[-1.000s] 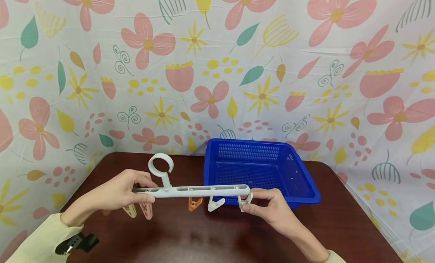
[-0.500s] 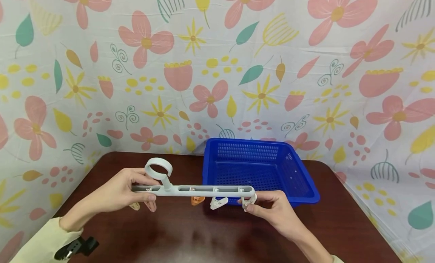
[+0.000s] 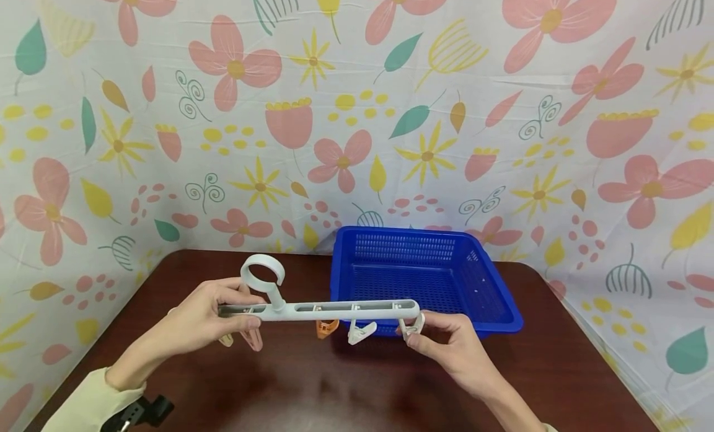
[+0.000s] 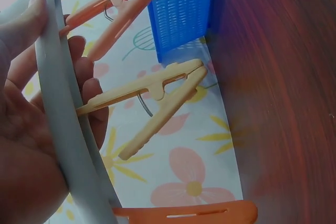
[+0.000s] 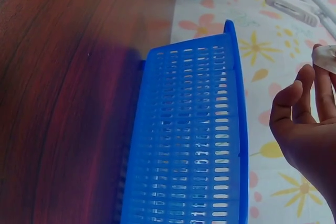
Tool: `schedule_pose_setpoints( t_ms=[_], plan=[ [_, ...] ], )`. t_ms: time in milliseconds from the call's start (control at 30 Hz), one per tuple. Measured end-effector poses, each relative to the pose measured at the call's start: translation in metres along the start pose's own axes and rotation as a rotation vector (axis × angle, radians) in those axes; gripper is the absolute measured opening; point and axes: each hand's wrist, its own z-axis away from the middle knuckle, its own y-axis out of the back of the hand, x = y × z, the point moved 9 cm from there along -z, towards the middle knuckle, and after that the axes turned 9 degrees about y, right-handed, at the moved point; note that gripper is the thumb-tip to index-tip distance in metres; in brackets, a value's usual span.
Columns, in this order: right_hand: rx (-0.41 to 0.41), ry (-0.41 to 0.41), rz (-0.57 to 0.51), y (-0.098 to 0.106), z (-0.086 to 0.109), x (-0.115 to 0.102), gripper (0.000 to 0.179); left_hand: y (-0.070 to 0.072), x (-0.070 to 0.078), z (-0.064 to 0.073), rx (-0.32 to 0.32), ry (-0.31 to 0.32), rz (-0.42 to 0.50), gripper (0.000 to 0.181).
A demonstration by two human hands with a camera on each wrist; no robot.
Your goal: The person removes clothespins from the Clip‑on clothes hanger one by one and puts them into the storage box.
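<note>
Held level over the table is a pale grey clip hanger with an open ring hook standing up from its bar. My left hand grips the bar's left end, thumb along the front. My right hand pinches the white clothespin at the right end. A second white clothespin and an orange clothespin hang to its left. The left wrist view shows a pink clothespin, a yellow clothespin and another orange clothespin near my left hand. The held clothespin is partly hidden by my fingers.
A blue perforated basket stands at the back right of the dark brown table, just behind the hanger's right end. Flower-printed cloth hangs behind and beside the table.
The hanger has shifted slightly right and its bar has rolled, so the clothespins show less below it. Both hands have kept their hold, moving slightly right with it.
</note>
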Motion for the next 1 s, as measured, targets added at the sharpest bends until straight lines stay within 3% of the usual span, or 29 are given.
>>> schedule_pose_setpoints(
  t_ms=[233, 333, 467, 633, 800, 1000],
  plan=[
    [-0.008, -0.040, -0.010, -0.002, 0.001, 0.004, 0.016, 0.000, -0.002, 0.002, 0.037, -0.003, -0.006, 0.025],
    [-0.009, -0.060, -0.042, -0.004, 0.001, 0.004, 0.015, -0.001, 0.000, 0.003, 0.047, -0.033, -0.012, 0.025],
    [-0.003, -0.025, -0.065, -0.006, 0.001, 0.000, 0.014, -0.001, 0.004, 0.002, 0.067, -0.085, -0.041, 0.025],
    [0.008, -0.015, -0.061, -0.006, 0.001, -0.002, 0.015, -0.001, 0.006, 0.002, 0.086, -0.103, -0.074, 0.025],
    [0.007, -0.018, -0.051, -0.004, 0.001, -0.002, 0.016, 0.000, -0.001, 0.002, 0.090, -0.060, -0.051, 0.024],
    [0.004, -0.021, -0.062, -0.003, 0.000, -0.003, 0.016, -0.003, -0.011, 0.000, 0.011, 0.040, 0.070, 0.025]
  ],
)
